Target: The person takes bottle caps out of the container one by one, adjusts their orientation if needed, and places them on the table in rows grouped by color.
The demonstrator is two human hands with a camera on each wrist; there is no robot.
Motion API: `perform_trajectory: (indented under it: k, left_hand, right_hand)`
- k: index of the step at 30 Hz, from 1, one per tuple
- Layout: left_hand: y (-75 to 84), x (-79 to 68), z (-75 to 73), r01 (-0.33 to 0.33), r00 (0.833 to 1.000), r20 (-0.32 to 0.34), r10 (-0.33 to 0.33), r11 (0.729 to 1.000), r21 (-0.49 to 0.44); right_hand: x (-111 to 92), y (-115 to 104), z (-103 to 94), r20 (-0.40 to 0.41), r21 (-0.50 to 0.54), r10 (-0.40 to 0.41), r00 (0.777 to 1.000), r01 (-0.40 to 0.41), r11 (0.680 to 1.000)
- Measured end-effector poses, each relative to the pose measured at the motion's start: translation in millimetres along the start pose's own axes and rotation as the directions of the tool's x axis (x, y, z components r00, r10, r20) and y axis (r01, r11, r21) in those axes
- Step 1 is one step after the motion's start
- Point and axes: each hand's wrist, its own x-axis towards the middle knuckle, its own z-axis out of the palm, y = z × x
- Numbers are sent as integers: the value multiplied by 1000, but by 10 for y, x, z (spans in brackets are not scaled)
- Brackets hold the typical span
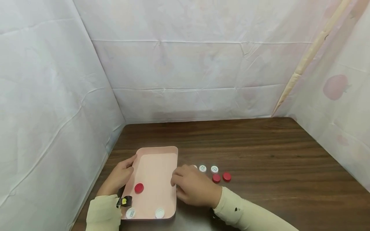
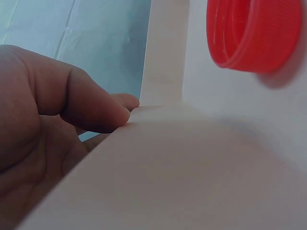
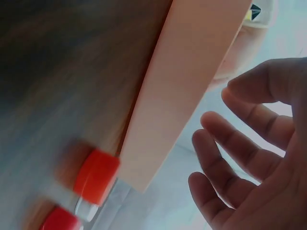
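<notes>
A pink tray (image 1: 156, 166) lies on the table's left side. My left hand (image 1: 117, 178) grips its left wall, with fingertips at the rim in the left wrist view. Inside the tray are a red bottle cap (image 1: 139, 188) and, along the near edge, two white caps (image 1: 130, 213). Over the tray's right wall is my right hand (image 1: 196, 187). Its fingers are loosely bent, thumb and forefinger tips close together (image 3: 230, 93), and no object shows between them. Just beyond that hand sit white caps (image 1: 202, 168) and red caps (image 1: 226, 176), one white cap partly hidden.
The dark wooden table (image 1: 274, 160) extends to the right and back. White cloth walls (image 1: 179, 64) enclose its left, back and right sides. A small black device with a yellow mark (image 1: 125, 201) sits at the left wrist.
</notes>
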Motion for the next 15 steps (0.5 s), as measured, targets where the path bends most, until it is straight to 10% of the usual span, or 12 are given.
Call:
perform_trajectory:
  k: [15]
  left_hand:
    - [16, -26, 1, 14, 1000, -7, -14, 1000, -13]
  right_hand:
    - [119, -200, 112, 96, -25, -156, 983, 159, 987]
